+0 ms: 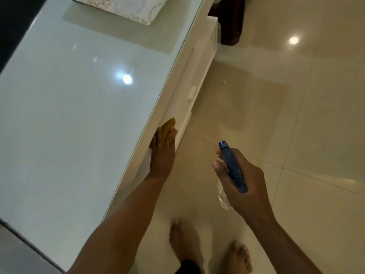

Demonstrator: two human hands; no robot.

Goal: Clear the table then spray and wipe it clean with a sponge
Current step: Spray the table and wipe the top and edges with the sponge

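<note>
The white glass-topped table fills the left of the head view. My left hand presses an orange-yellow sponge flat against the table's right side edge, fingers straight over it. My right hand grips a spray bottle with a blue trigger head, held over the floor to the right of the table. The bottle's clear body shows below my palm.
A patterned white box lies at the far end of the table. A white drawer front with a handle faces the glossy tiled floor. Dark wooden furniture stands beyond. My bare feet are near the table.
</note>
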